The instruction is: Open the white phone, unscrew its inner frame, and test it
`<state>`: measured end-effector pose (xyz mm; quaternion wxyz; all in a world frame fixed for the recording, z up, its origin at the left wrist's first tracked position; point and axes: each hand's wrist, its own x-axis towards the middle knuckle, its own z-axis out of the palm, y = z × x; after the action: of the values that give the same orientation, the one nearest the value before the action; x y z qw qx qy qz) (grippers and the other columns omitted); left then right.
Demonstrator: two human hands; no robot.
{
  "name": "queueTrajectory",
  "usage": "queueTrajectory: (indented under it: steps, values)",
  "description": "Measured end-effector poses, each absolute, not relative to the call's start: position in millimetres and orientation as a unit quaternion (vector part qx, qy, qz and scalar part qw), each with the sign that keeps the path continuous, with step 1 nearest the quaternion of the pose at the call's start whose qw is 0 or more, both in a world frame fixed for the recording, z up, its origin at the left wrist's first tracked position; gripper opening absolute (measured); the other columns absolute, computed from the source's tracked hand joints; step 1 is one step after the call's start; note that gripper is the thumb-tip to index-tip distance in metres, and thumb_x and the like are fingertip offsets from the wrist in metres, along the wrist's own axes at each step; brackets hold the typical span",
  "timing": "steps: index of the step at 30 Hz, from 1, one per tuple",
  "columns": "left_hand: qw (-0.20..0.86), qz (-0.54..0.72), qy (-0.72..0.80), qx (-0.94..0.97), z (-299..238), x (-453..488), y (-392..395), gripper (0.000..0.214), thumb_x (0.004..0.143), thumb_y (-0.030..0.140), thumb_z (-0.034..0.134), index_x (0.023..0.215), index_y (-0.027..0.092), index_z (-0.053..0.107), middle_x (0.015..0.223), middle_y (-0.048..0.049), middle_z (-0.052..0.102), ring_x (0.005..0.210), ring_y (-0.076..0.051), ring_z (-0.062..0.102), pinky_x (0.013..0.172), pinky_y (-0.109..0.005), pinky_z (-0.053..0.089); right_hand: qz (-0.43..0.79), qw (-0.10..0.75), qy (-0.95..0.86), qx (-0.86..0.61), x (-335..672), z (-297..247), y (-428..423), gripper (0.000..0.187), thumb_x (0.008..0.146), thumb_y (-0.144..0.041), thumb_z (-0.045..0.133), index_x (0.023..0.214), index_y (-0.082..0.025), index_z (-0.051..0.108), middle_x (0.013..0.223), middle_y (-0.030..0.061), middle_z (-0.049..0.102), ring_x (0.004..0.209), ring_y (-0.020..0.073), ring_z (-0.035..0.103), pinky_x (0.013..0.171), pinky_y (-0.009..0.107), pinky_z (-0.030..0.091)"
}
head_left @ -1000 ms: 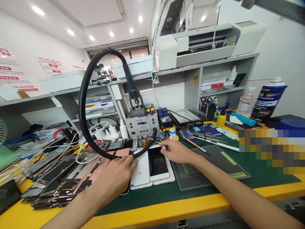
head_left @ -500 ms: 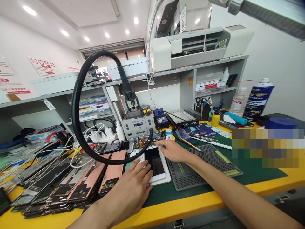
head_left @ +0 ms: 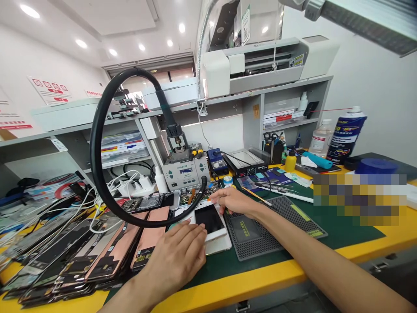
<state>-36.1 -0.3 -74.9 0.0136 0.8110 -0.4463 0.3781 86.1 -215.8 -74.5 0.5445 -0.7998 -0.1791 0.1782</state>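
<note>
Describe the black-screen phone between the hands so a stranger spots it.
On the green mat, find the grey pad. Left of it, between left hand and right hand, lies the phone, set apart by its black screen with white borders.

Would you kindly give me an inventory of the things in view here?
Rectangular phone with dark screen: 1, white, between the hands.
Stacked flat phone panels: uncounted, pink and black, left side.
Rectangular perforated mat: 1, grey, right of phone.
Thick curved hose: 1, black, arched at centre-left.
Boxy station with display: 1, grey, behind phone.
Tall spray can: 1, blue and black, right rear.
Printer-like machine: 1, white, upper right.
Long workbench: 1, yellow edge, green surface, foreground.
Smaller items: too cluttered to count.
Left hand: 1, bare, over phone's lower left.
Right hand: 1, bare, at phone's upper right.
</note>
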Motion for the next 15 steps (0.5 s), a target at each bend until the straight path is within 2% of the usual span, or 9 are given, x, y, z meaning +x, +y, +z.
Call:
queueTrajectory:
  steps: [4,6,10,15]
  values:
    - [0.064,0.366,-0.384,0.845,-53,-24,5,0.019,0.097,0.015,0.055,0.114,0.013,0.062,0.094,-0.0092,0.076,0.083,-0.022,0.071,0.072,-0.034,0.057,0.191,0.558,-0.169,-0.79,84,-69,-216,0.028,0.093,-0.019,0.056,0.116,-0.012,0.071,0.085,0.0098,0.075,0.068,0.0142,0.067,0.044,0.018,0.038]
    - [0.1,0.348,-0.353,0.863,-46,-16,8,0.018,0.098,0.017,0.053,0.114,0.015,0.062,0.088,-0.0077,0.074,0.078,-0.02,0.07,0.066,-0.031,0.055,0.194,0.558,-0.168,-0.789,82,-66,-216,0.029,0.094,-0.017,0.053,0.117,-0.012,0.071,0.084,0.0097,0.074,0.066,0.0136,0.066,0.044,0.018,0.039]
    - [0.142,0.329,-0.322,0.876,-39,-7,11,0.019,0.099,0.022,0.053,0.115,0.017,0.063,0.089,-0.007,0.073,0.076,-0.019,0.069,0.063,-0.028,0.052,0.192,0.548,-0.175,-0.795,78,-64,-217,0.028,0.093,-0.015,0.05,0.111,-0.011,0.071,0.074,0.0074,0.071,0.061,0.013,0.064,0.044,0.018,0.038]
    - [0.152,0.323,-0.325,0.876,-39,-6,11,0.021,0.099,0.022,0.054,0.116,0.017,0.064,0.093,-0.0079,0.075,0.079,-0.02,0.07,0.065,-0.028,0.052,0.186,0.535,-0.193,-0.801,78,-66,-218,0.025,0.087,-0.01,0.054,0.105,-0.013,0.071,0.077,0.0066,0.072,0.066,0.0139,0.066,0.048,0.019,0.039]
